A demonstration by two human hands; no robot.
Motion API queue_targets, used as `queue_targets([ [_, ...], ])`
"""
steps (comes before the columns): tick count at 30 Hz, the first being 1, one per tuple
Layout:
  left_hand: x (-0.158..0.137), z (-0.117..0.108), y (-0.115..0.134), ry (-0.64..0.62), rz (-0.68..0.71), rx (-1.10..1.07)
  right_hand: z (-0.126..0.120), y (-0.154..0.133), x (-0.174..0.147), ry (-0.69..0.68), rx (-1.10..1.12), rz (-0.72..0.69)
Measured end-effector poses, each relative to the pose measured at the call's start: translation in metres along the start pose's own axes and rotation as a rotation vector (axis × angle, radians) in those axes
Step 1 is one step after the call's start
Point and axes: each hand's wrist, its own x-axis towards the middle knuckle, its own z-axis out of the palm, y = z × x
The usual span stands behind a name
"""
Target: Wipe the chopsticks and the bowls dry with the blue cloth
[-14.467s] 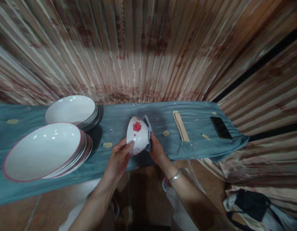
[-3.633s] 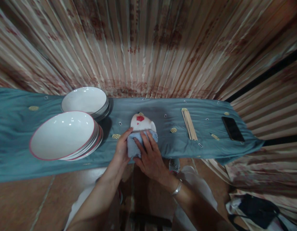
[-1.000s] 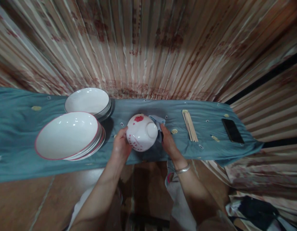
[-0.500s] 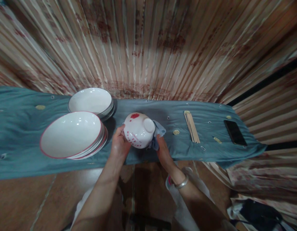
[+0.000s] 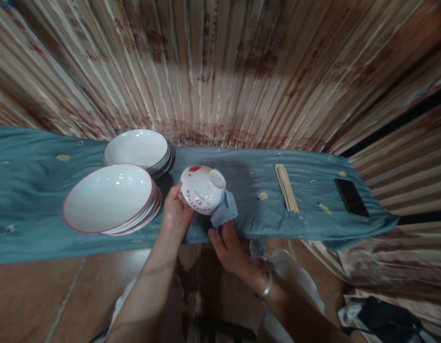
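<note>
My left hand (image 5: 177, 209) is closed on the rim side of a white bowl (image 5: 200, 190) with red printing. The bowl is tipped on its side, its foot ring facing right and its inside out of sight. A light blue cloth (image 5: 225, 209) lies against the bowl's lower right side. At the cloth's lower edge is my right hand (image 5: 230, 247), with its fingers bent and gripping the cloth. The exact hold of those fingertips is partly hidden. A silver bangle (image 5: 266, 285) circles the right wrist.
To the left stand a stack of red-rimmed bowls (image 5: 107, 200) and, behind it, a stack of dark-rimmed bowls (image 5: 136, 148). Wooden chopsticks (image 5: 287, 189) and a black phone (image 5: 351, 196) lie right on the teal tablecloth (image 5: 247, 216). A pleated curtain (image 5: 213, 71) hangs behind.
My right hand has moved down and left, bringing the cloth from the bowl's right side to its lower right. The bowl has shifted slightly left and turned a little in my left hand.
</note>
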Motion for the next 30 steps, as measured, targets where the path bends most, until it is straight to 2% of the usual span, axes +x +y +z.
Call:
queue_targets([
  [5,0.001,0.0,0.003,-0.02,0.014,-0.019,0.001,-0.009,-0.003,-0.052,0.007,0.007],
  [11,-0.002,0.004,0.002,0.005,0.0,-0.012,-0.002,-0.014,0.0,-0.044,-0.104,-0.156],
  [20,-0.001,-0.003,-0.004,0.005,-0.035,0.065,-0.002,-0.009,0.011,0.002,-0.221,-0.311],
  [30,-0.014,-0.002,-0.016,-0.012,-0.121,0.169,-0.008,-0.01,0.027,0.028,-0.294,-0.359],
])
